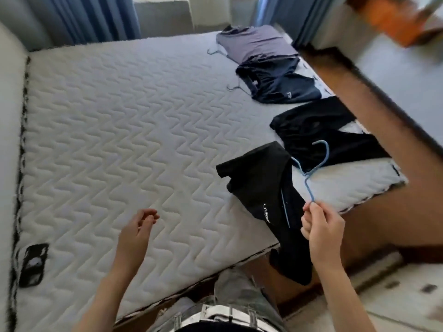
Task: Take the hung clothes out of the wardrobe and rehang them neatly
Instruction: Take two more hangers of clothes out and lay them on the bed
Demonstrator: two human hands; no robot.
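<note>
Mattress (134, 121) w/ four garments along its right edge. Right hand (322, 232) pinches end of blue hanger (311, 168), hook up, over black garment (266, 197) that droops off mattress corner. Left hand (135, 232) hovers above mattress, fingers loosely curled, holding nothing. Phone (33, 264) near mattress left edge.

Bare quilted white mattress (119, 130) fills most of view, padded pale headboard (9, 140) along left edge. Blue curtains (79, 17) at far side, daylight behind (upper right corner blurred). Brown wooden bed frame (359, 97) at right, light floor (388, 295) below.
</note>
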